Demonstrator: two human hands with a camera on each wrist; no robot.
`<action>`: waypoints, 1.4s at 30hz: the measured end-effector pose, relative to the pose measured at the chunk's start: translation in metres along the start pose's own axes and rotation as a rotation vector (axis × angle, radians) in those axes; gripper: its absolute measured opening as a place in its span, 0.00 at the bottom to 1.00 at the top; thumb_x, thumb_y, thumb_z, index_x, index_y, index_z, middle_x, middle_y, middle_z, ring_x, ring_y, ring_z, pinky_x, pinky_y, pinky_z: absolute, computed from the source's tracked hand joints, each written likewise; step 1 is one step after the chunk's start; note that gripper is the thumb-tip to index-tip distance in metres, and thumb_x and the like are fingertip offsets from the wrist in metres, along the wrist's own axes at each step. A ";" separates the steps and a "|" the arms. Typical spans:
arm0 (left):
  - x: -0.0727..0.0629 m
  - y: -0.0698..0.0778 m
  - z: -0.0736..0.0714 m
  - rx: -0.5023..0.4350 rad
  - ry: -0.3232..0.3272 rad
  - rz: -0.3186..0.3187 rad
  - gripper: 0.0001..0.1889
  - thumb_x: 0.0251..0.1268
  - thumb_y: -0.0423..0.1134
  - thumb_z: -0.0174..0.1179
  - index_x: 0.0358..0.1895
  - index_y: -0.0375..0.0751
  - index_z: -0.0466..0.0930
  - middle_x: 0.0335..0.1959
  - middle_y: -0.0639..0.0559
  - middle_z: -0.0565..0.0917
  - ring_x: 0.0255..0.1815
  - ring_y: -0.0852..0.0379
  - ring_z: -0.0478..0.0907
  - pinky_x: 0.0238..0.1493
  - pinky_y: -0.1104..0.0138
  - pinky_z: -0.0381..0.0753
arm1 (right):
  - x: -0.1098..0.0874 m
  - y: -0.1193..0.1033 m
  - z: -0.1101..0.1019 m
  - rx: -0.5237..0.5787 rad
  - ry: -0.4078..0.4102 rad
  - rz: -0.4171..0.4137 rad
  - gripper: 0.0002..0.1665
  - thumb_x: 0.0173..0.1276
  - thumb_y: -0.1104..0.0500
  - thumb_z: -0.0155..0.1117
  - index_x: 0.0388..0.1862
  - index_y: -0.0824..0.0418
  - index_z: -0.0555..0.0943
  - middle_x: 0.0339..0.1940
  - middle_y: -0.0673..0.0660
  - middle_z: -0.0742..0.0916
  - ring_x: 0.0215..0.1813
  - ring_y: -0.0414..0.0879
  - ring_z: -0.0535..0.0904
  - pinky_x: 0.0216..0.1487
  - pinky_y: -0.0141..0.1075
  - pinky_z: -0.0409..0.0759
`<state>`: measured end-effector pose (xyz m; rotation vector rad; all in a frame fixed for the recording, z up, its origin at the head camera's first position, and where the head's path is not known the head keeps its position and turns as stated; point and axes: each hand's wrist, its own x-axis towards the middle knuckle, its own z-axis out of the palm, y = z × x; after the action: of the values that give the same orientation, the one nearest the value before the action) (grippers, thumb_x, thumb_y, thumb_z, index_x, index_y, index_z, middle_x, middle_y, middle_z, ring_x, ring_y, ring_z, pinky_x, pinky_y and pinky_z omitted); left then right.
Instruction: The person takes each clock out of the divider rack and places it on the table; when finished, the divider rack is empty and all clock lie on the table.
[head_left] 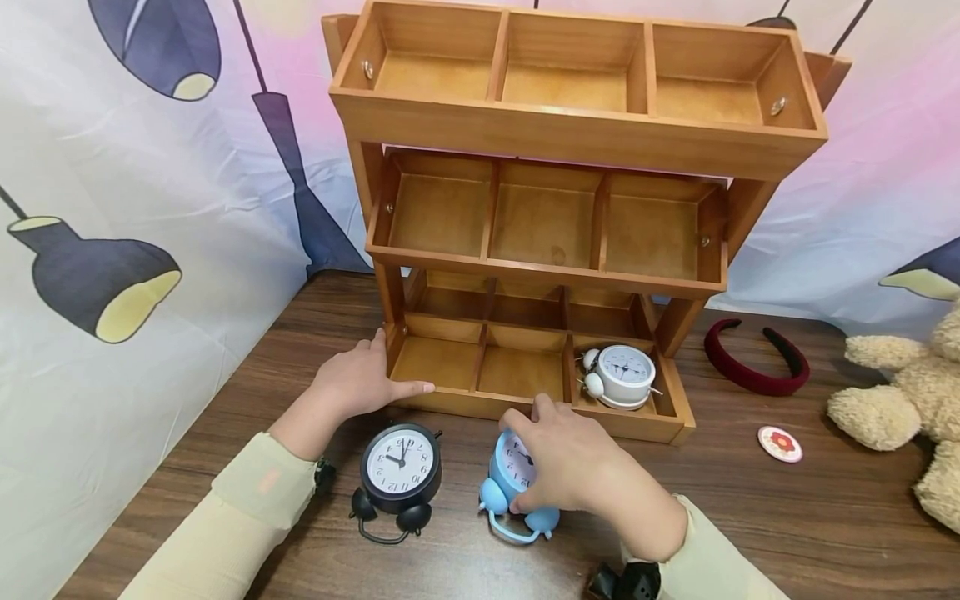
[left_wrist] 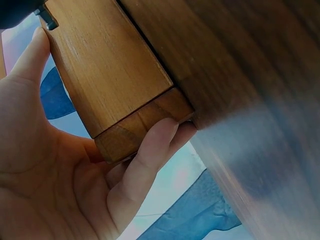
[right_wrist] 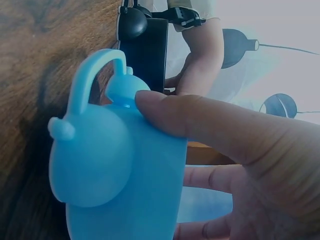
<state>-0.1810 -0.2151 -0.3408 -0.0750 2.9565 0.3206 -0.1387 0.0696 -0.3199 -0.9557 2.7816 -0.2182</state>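
Observation:
My right hand grips a light blue twin-bell alarm clock lying face up on the table. Its thumb presses the clock's top between the bells, and the fingers reach over to the opposite side, partly covering the dial. At the lower left corner of a wooden tiered shelf, my left hand holds the bottom tray, thumb along the front edge and fingers around the end. A black twin-bell alarm clock lies face up between the hands, nearer the left forearm. Inside the bottom tray's right compartment sits a white alarm clock.
Right of the shelf lie a dark red headband and a small round badge with a flower. A beige plush toy is at the right edge. Behind the shelf hangs a cloth printed with lamps.

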 end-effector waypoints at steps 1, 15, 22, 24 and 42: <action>0.000 0.000 0.000 0.000 0.000 0.000 0.69 0.50 0.81 0.54 0.75 0.20 0.44 0.69 0.18 0.61 0.65 0.24 0.67 0.56 0.40 0.74 | 0.000 0.000 0.001 -0.004 0.002 -0.002 0.45 0.39 0.39 0.84 0.57 0.47 0.76 0.46 0.57 0.77 0.41 0.50 0.76 0.37 0.46 0.77; 0.000 0.000 -0.001 0.003 0.005 0.006 0.69 0.51 0.81 0.54 0.75 0.19 0.44 0.69 0.18 0.61 0.64 0.24 0.68 0.56 0.40 0.74 | 0.001 0.002 0.005 -0.010 0.005 -0.004 0.46 0.39 0.38 0.85 0.58 0.48 0.76 0.46 0.57 0.76 0.41 0.50 0.76 0.36 0.45 0.77; -0.001 0.001 -0.001 0.001 0.002 0.002 0.69 0.51 0.81 0.54 0.75 0.20 0.44 0.69 0.19 0.61 0.64 0.24 0.68 0.56 0.40 0.74 | 0.001 0.002 0.006 -0.006 0.008 0.003 0.46 0.40 0.37 0.84 0.58 0.47 0.76 0.47 0.57 0.77 0.42 0.49 0.76 0.37 0.45 0.78; 0.000 0.001 -0.001 0.002 0.002 0.001 0.69 0.51 0.81 0.54 0.75 0.20 0.44 0.69 0.19 0.61 0.64 0.24 0.68 0.56 0.39 0.74 | 0.001 0.002 0.006 -0.008 0.011 0.007 0.45 0.40 0.37 0.84 0.58 0.47 0.76 0.47 0.57 0.77 0.42 0.49 0.76 0.37 0.45 0.78; 0.001 0.000 0.000 -0.005 -0.001 0.000 0.69 0.50 0.81 0.54 0.75 0.19 0.44 0.69 0.18 0.61 0.64 0.25 0.68 0.55 0.40 0.74 | 0.001 0.020 -0.013 -0.037 0.187 0.070 0.41 0.62 0.28 0.62 0.70 0.45 0.73 0.51 0.58 0.81 0.49 0.54 0.80 0.40 0.49 0.81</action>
<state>-0.1820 -0.2150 -0.3410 -0.0758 2.9551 0.3275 -0.1543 0.0851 -0.3113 -0.8869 2.9929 -0.2585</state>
